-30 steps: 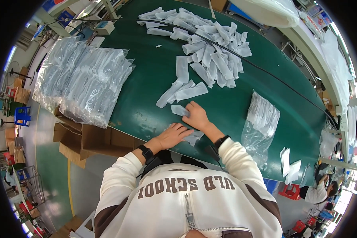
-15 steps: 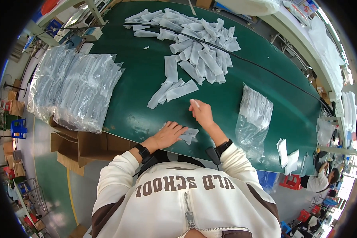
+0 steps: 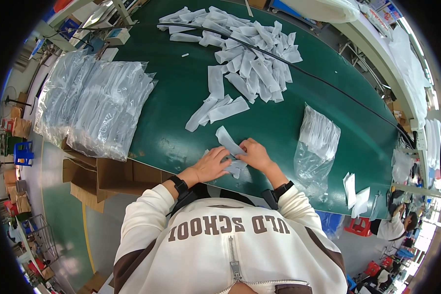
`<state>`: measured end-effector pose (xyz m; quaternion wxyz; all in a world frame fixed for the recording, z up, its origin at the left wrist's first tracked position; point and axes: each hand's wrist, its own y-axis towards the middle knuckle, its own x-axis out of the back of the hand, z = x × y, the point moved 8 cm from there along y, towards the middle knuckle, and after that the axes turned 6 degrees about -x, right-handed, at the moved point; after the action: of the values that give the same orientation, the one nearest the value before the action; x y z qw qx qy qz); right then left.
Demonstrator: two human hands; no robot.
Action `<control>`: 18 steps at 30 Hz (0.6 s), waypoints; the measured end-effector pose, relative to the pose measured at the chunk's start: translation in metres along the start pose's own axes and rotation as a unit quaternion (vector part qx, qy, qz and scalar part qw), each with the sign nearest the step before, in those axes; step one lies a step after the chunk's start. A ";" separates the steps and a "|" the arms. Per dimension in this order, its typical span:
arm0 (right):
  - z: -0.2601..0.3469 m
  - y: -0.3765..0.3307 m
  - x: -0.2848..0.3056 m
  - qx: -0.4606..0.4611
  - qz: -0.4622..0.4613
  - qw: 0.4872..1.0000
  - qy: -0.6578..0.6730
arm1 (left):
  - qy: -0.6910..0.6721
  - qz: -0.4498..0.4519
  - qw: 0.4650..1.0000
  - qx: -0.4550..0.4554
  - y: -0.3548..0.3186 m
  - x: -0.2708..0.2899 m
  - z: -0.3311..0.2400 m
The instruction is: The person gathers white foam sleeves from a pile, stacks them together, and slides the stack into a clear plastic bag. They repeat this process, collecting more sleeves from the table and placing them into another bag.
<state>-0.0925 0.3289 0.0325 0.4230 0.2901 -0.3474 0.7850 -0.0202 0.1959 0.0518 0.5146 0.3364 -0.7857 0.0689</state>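
Observation:
Near the front edge of the green table, my right hand (image 3: pixel 256 154) pinches the lower end of a translucent whitish flat strip (image 3: pixel 225 138), perhaps a sleeve or pouch. My left hand (image 3: pixel 210 165) is curled beside it, its fingertips meeting the strip close to the right fingers. Another pale crumpled piece (image 3: pixel 237 169) lies beneath the hands, partly covered by the left one. Beyond the hands lie several similar strips (image 3: pixel 215 111), overlapping each other. These lead up to a large loose heap of strips (image 3: pixel 259 63) on the far side.
On the left stand clear bags (image 3: pixel 108 108) packed with pale strips, above an open cardboard box (image 3: pixel 125 179). A partly filled clear bag (image 3: pixel 317 142) lies at the right, with white papers (image 3: pixel 355 193) further over. A black cable (image 3: pixel 323 78) crosses above the table.
My right hand has come down and toward the left hand. A strip now stands out between the two hands, where only the crumpled piece showed before.

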 end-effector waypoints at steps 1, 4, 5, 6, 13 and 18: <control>0.000 0.001 -0.006 0.001 0.005 1.000 -0.004 | 0.025 -0.040 0.999 -0.026 0.004 0.012 -0.006; 0.014 0.003 -0.014 0.079 -0.010 0.996 -0.036 | 0.056 -0.060 0.996 -0.047 0.007 0.016 -0.007; 0.022 0.003 -0.014 0.118 -0.016 0.992 -0.051 | 0.061 -0.042 0.996 -0.041 0.007 0.012 -0.004; 0.022 0.006 -0.011 0.121 -0.016 0.991 -0.051 | 0.067 -0.023 0.997 -0.035 0.007 0.007 -0.001; 0.043 0.068 0.062 0.185 -0.203 0.961 -0.043 | 0.028 0.003 1.000 0.001 -0.001 -0.017 0.006; 0.070 0.086 0.042 0.243 -0.216 0.924 -0.202 | 0.076 -0.001 0.997 0.012 -0.001 -0.013 0.003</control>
<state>-0.1750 0.2585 0.0791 0.4193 0.6043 -0.1527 0.6601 -0.0189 0.1997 0.0389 0.5686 0.3373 -0.7432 0.1028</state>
